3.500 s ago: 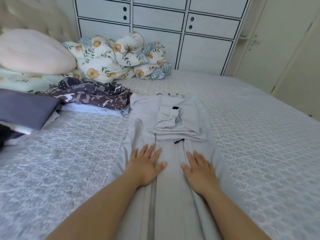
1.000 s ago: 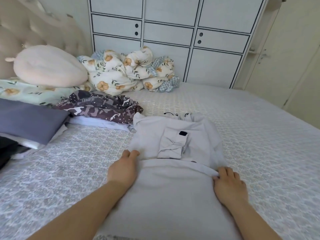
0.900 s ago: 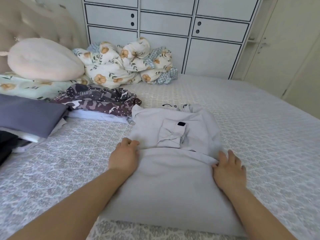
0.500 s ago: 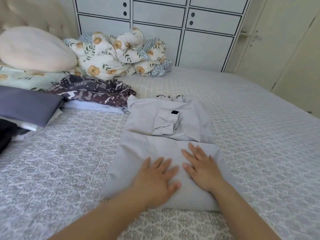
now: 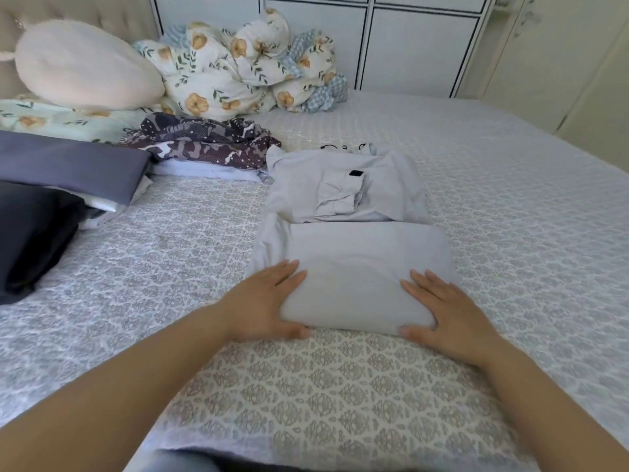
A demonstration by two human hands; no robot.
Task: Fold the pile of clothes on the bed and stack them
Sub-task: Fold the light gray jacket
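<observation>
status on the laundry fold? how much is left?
Done: folded dark grey-purple cloth lies at the left. In hand: the light grey cargo trousers are folded partway up; the left hand and right hand grip the near fold's corners. Left: finish and stack them, then the crumpled brown camouflage-print garment and the pale cloth under it.

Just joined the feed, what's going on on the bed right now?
A person is partway through folding the light grey trousers on the bed. The leg end is already doubled up toward the waist. The left hand and right hand grip the near folded edge at its two corners, thumbs tucked under. To the left lie a camouflage garment and darker folded clothes; the trousers are not yet stacked with them.
</observation>
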